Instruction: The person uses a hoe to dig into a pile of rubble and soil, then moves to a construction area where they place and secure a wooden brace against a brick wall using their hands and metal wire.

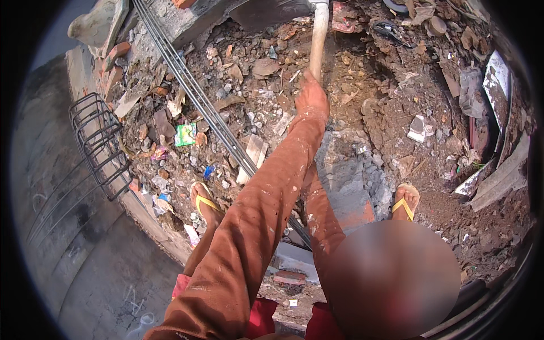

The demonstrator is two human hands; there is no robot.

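Note:
My left hand (313,95), at the end of a long rust-orange sleeve, is closed around the pale wooden handle of a hoe (319,42). At the top edge, the tool's broad dark metal blade (269,14) lies against the rubble. The right forearm (323,212) comes up from the lower right and passes beneath the left one. The left sleeve covers my right hand, so its fingers do not show. Loose brown soil and stones (345,79) lie around the handle and just beyond my left hand.
Long steel bars (195,90) run diagonally left of my arms. A bent rebar cage (99,144) stands by the concrete edge at left. A concrete block (343,187) lies between my sandalled feet. Scrap sheets (496,85) stick up at right.

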